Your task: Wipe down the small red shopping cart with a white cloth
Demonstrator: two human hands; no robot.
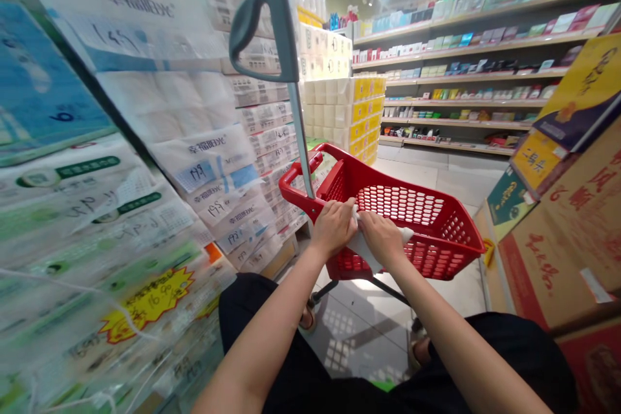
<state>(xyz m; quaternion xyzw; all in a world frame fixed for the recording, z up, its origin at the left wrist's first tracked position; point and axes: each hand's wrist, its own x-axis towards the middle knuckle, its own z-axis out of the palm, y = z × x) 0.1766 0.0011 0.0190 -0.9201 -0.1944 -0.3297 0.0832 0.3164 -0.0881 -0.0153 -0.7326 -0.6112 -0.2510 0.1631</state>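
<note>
A red plastic shopping basket [412, 191] on wheels stands in front of me, with a tall metal pole and a grey handle [286, 32] rising from its left end. Both my hands are at its near rim. My left hand [334, 226] is closed over the rim with a white cloth [361, 249] under its fingers. Close beside it, my right hand [381, 239] presses the same cloth against the rim, its fingers bent round it. Part of the cloth hangs down the basket's near side, and a corner sticks out right of my right hand. Nothing shows inside the basket.
Stacked packs of tissue paper [194, 162] rise close on my left, with yellow-and-white packs [344, 113] beyond. Cardboard cartons [563, 233] line the right side. Long shelves [466, 77] of small boxes and bottles run along the back. Tiled floor [359, 336] lies below, between my legs.
</note>
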